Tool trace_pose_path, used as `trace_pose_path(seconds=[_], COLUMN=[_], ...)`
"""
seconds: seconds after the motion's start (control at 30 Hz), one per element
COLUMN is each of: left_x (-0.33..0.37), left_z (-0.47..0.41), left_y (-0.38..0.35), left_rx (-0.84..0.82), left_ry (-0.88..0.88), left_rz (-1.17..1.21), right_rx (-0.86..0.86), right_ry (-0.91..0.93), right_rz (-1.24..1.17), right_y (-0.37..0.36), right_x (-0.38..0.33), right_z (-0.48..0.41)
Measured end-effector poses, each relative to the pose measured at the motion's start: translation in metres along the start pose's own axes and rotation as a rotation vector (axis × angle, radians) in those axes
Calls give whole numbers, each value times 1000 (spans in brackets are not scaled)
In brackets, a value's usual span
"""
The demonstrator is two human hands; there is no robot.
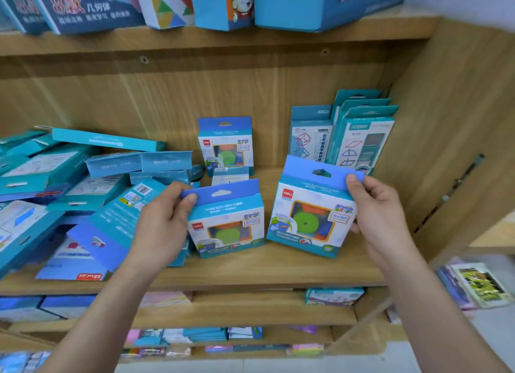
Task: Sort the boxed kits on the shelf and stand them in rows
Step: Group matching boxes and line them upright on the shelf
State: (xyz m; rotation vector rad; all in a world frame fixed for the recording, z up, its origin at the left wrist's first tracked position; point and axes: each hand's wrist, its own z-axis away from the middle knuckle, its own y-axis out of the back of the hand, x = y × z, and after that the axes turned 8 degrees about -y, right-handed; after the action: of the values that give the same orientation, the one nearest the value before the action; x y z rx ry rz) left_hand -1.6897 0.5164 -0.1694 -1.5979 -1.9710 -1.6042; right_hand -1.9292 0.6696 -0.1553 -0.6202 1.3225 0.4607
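Your left hand (164, 222) pinches the hang tab of the left box (228, 227) and your right hand (373, 213) pinches the tab of the right box (309, 219), both near the front of the shelf (250, 269), the right one tilted. Held only by those thin card tabs, either box could swing, slip and tip off the front edge. Mind also the loose heap (83, 177) just beside your left wrist: a nudge could set it sliding.

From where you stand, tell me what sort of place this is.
Most likely a stationery or school-supply shop: wooden shelves hold many identical boxed kits with hang tabs, one box shows a barcode, and more packaged goods sit below.
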Motion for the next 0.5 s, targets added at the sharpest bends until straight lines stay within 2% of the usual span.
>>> trace_pose_path(seconds=[0.27, 0.43, 0.5], left_x=[14, 10, 7], left_z=[6, 12, 11], left_y=[1, 4, 4], left_rx=[-14, -109, -165], left_ry=[-77, -187, -141], left_rz=[20, -21, -18], right_rx=[57, 70, 68], right_ry=[37, 50, 47], right_rz=[22, 29, 39], right_y=[2, -4, -6], right_x=[-8, -9, -9], right_z=[-13, -21, -24])
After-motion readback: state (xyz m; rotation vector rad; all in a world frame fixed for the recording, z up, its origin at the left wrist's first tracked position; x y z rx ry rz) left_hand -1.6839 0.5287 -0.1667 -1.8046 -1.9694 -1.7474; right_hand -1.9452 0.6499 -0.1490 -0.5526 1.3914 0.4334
